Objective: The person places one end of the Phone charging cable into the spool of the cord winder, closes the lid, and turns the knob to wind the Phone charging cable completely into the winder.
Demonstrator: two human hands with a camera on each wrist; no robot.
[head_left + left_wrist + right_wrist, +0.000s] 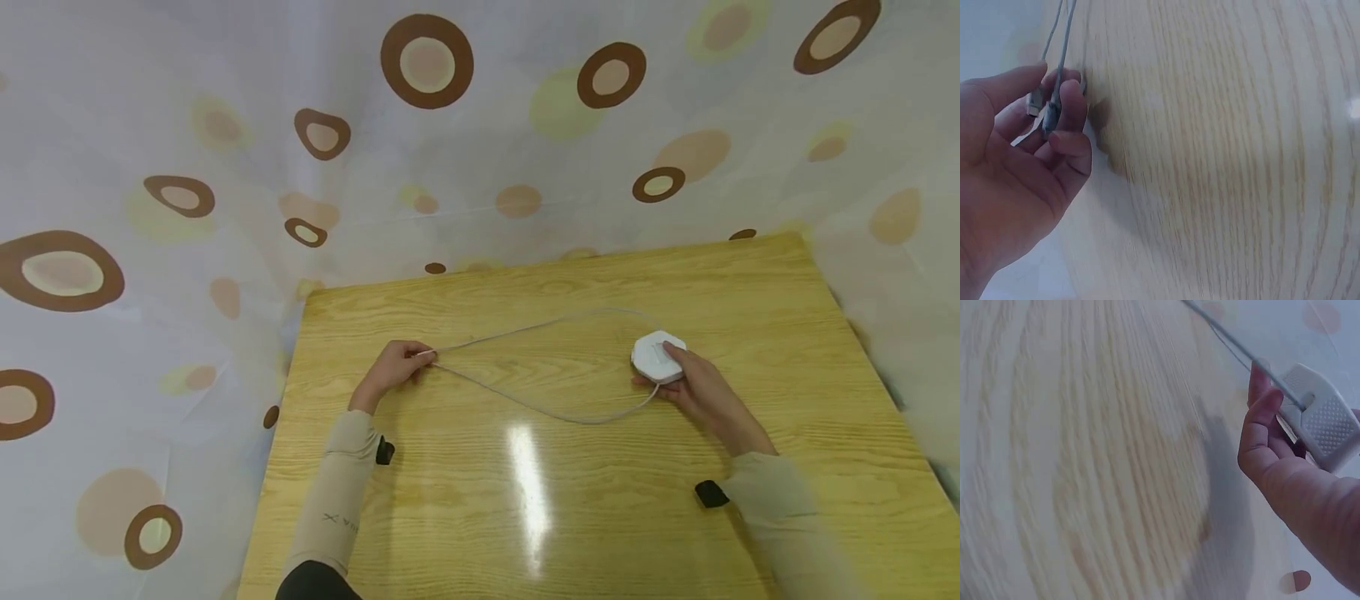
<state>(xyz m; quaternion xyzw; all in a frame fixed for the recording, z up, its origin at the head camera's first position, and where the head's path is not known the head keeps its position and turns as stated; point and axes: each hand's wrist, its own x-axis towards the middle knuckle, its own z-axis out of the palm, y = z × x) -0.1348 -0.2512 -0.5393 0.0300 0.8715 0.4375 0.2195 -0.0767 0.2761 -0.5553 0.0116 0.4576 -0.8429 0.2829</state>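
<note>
In the head view my left hand (396,365) pinches both ends of a thin white cable (517,402) at the left of the table. Seen from the left wrist, one plug (1034,105) with a bare metal tip lies by the thumb, and a second plug (1051,116) rests among the curled fingers. My right hand (705,387) grips a white many-sided cable case (652,358), thumb on its top face and fingers underneath. The two cable strands leave opposite sides of the case and form a long loop narrowing toward the left hand. Dimpled side panels show on the case (1329,422) in the right wrist view.
A wood-grain table (600,517) lies under both hands, with a bright glare streak near its middle. White sheeting (480,150) with brown and yellow spots rises behind the table and along both sides. Black wrist devices (711,494) sit at the sleeves.
</note>
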